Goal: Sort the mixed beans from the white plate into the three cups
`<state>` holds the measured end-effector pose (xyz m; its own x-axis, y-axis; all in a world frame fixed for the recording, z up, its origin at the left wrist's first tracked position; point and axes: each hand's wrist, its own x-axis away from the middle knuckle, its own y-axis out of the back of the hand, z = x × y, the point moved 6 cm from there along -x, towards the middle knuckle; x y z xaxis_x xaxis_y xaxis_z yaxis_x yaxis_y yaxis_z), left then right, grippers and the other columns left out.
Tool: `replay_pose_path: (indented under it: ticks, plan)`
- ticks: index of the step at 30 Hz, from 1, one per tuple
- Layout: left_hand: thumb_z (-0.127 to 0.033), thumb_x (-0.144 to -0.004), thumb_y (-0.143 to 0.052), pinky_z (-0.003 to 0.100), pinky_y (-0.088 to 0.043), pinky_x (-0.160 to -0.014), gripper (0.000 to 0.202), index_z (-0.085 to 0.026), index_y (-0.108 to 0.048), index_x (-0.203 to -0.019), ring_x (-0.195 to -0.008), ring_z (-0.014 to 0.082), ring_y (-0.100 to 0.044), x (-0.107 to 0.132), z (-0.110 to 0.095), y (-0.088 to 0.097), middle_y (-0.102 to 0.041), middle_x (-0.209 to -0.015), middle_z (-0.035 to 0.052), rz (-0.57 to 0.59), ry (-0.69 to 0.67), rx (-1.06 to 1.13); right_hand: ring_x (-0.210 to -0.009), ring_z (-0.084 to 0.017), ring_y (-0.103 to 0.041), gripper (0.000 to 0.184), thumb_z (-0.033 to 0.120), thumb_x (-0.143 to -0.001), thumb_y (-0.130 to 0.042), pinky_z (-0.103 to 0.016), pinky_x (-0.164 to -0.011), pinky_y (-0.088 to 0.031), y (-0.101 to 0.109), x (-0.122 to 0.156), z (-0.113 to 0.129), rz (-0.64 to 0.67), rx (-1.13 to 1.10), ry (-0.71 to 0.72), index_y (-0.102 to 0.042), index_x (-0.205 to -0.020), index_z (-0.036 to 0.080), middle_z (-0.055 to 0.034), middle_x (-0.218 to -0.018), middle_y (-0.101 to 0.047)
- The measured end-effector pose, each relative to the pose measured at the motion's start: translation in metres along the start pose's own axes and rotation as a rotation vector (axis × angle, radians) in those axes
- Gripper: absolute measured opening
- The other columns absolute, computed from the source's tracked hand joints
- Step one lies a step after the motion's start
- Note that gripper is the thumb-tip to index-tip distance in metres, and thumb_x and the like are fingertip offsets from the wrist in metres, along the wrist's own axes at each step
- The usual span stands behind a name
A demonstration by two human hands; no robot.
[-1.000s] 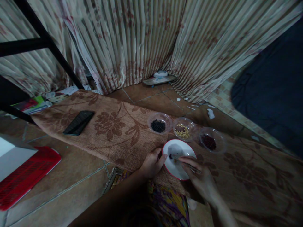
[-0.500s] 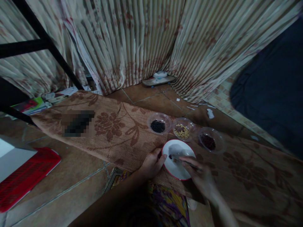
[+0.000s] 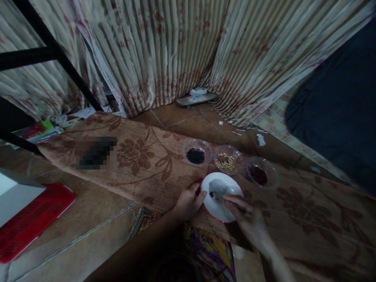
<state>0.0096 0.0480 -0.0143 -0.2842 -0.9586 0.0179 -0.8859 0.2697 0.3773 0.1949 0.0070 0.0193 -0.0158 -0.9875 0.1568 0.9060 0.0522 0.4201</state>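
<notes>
A white bowl [image 3: 223, 213] with a red rim rests on the cloth, holding a few dark and light beans near its middle. Its left rim is gripped by my left hand [image 3: 189, 201], thumb on the rim and fingers at the outer side. My right hand [image 3: 245, 215] is closed around a thin metal tool like tweezers [image 3: 233, 203], its tip down in the bowl beside the dark beans. Just beyond stand three clear plastic bowls: one with black beans [image 3: 195, 156], one with yellow beans [image 3: 225, 162], one with dark red beans [image 3: 258, 175].
A brown floral cloth [image 3: 167, 168] covers the long low table. A blurred-out dark object [image 3: 98, 152] lies at its left. A red basket [image 3: 38, 219] stands on the tiled floor at left. Beyond are a skateboard [image 3: 196, 99], striped curtains [image 3: 176, 51] and paper scraps.
Almost nothing differs. The view has shifted very slightly; my left hand stays on the bowl and the tool's tip stays near the dark beans inside it.
</notes>
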Motion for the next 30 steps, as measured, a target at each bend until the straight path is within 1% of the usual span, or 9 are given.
replay_pose_path:
  ticks: [5, 13, 18, 22, 26, 30]
  plan:
    - [-0.034, -0.089, -0.046, 0.024, -0.048, -0.065, 0.029, -0.018, -0.059, -0.109, -0.070, 0.0162, -0.064, 0.000, 0.000, 0.000, -0.070, -0.081, 0.0029, 0.009, 0.009, 0.001, -0.109, -0.023, -0.060, 0.031, 0.043, -0.082, -0.056, -0.032, -0.086, -0.052, 0.000, 0.000, 0.000, 0.005, 0.022, -0.010, -0.070, -0.102, 0.025, -0.0055, -0.114, -0.066]
    - [-0.035, -0.089, -0.046, 0.024, -0.048, -0.063, 0.029, -0.018, -0.060, -0.108, -0.067, 0.0157, -0.063, 0.000, 0.000, 0.000, -0.070, -0.082, 0.0032, 0.003, 0.002, 0.012, -0.107, -0.024, -0.061, 0.029, 0.042, -0.081, -0.057, -0.034, -0.086, -0.052, 0.001, 0.001, 0.001, -0.017, 0.017, 0.001, -0.071, -0.100, 0.025, -0.0055, -0.112, -0.067]
    - [-0.035, -0.089, -0.046, 0.024, -0.048, -0.063, 0.030, -0.017, -0.060, -0.109, -0.066, 0.0154, -0.063, 0.001, 0.001, -0.001, -0.070, -0.080, 0.0030, 0.003, 0.016, 0.018, -0.102, -0.023, -0.063, 0.027, 0.041, -0.080, -0.059, -0.032, -0.084, -0.053, 0.012, 0.004, 0.006, -0.094, 0.058, 0.017, -0.071, -0.097, 0.025, -0.0053, -0.108, -0.069]
    - [-0.035, -0.089, -0.046, 0.024, -0.048, -0.064, 0.029, -0.018, -0.059, -0.109, -0.068, 0.0156, -0.063, 0.000, 0.001, 0.000, -0.069, -0.082, 0.0032, -0.008, 0.014, 0.019, -0.094, -0.023, -0.066, 0.025, 0.041, -0.077, -0.061, -0.030, -0.079, -0.054, 0.024, 0.008, 0.008, -0.158, 0.093, -0.013, -0.072, -0.090, 0.023, -0.0055, -0.100, -0.071]
    - [-0.036, -0.089, -0.046, 0.023, -0.047, -0.062, 0.029, -0.018, -0.060, -0.106, -0.066, 0.0153, -0.062, -0.001, 0.002, 0.000, -0.068, -0.080, 0.0030, 0.011, 0.022, 0.014, -0.089, -0.022, -0.068, 0.028, 0.044, -0.077, -0.060, -0.029, -0.074, -0.054, 0.030, 0.005, 0.008, -0.158, 0.137, -0.022, -0.072, -0.088, 0.021, -0.0070, -0.096, -0.072]
    - [-0.036, -0.089, -0.046, 0.023, -0.046, -0.061, 0.029, -0.018, -0.059, -0.107, -0.065, 0.0154, -0.062, -0.002, 0.006, -0.002, -0.068, -0.079, 0.0029, 0.029, 0.038, 0.017, -0.089, -0.022, -0.067, 0.031, 0.045, -0.080, -0.056, -0.029, -0.074, -0.053, 0.026, -0.004, 0.015, -0.140, 0.229, 0.027, -0.070, -0.092, 0.021, -0.0072, -0.098, -0.072]
